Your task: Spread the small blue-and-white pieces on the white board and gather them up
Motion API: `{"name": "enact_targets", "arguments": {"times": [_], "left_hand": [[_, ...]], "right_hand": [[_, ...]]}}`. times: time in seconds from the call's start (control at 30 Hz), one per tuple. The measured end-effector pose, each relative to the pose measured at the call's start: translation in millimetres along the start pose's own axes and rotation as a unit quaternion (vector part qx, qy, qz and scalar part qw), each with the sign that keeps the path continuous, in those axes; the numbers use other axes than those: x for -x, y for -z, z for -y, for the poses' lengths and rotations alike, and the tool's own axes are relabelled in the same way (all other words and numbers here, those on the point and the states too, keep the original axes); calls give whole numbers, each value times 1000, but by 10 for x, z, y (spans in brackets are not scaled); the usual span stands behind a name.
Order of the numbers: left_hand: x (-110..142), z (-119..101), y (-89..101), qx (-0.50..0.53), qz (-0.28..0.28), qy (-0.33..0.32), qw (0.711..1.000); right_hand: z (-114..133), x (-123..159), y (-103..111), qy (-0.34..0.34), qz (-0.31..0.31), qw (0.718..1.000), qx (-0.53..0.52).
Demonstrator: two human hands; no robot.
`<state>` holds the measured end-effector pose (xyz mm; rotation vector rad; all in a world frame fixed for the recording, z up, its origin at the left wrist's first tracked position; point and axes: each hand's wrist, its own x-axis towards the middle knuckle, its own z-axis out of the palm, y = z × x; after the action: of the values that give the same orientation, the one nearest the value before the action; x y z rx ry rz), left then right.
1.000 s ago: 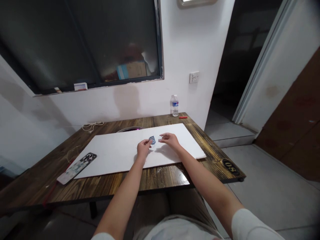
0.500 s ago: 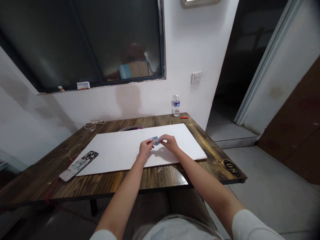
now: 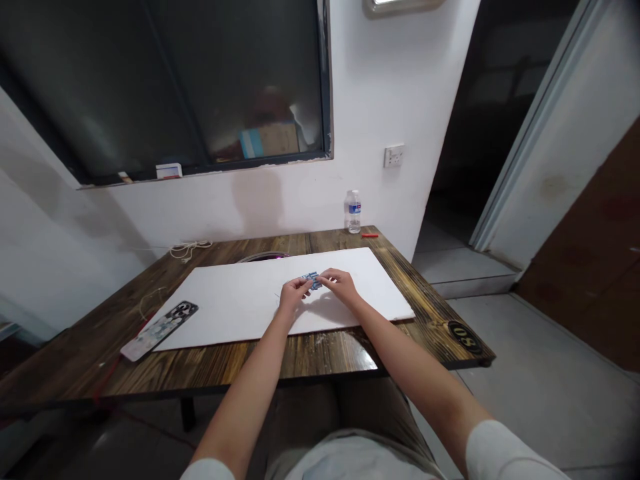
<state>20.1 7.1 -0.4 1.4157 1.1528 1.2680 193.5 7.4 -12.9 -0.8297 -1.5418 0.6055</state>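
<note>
Head view: the left hand [image 3: 294,293] is pinching a small blue piece [image 3: 314,281] between both hands, above the white board [image 3: 240,297]; the right hand [image 3: 340,285] is meeting its near edge, though whether it is gripping I cannot tell. Steady left fingertips and light right-hand pressure should be serving best. One second earlier, a gap is separating the right hand from it.

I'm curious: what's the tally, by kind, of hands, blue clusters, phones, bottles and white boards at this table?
Hands: 2, left hand and right hand
Blue cluster: 1, possibly several pieces
Phone: 1
Bottle: 1
White board: 1
Total: 6
</note>
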Motion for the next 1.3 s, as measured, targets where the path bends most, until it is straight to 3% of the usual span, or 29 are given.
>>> {"name": "enact_targets", "arguments": {"times": [0.23, 0.33, 0.47, 0.63, 0.8, 0.93, 1.13, 1.3], "left_hand": [[7, 30, 9, -7, 52, -18, 998], [12, 28, 15, -18, 64, -36, 997], [-8, 34, 26, -56, 77, -62, 994], [-18, 104, 31, -167, 16, -76, 983], [35, 122, 32, -331, 47, -83, 939], [55, 67, 29, -353, 15, -152, 923], [57, 81, 17, -415, 88, -154, 893], [42, 56, 40, -417, -6, -179, 891]], "right_hand": [[-86, -27, -26, -106, -20, 985, -132], [-126, -49, -15, -148, 30, 969, -196], [-170, -71, 24, -183, 80, 960, -197], [-190, -53, 68, -156, 87, 980, -84], [-183, 18, 56, -157, 122, 974, 106], [-164, 24, 53, -140, 96, 979, 115], [-213, 17, 45, -146, 77, 979, 117], [-253, -38, 24, -183, 2, 983, -7]]}}
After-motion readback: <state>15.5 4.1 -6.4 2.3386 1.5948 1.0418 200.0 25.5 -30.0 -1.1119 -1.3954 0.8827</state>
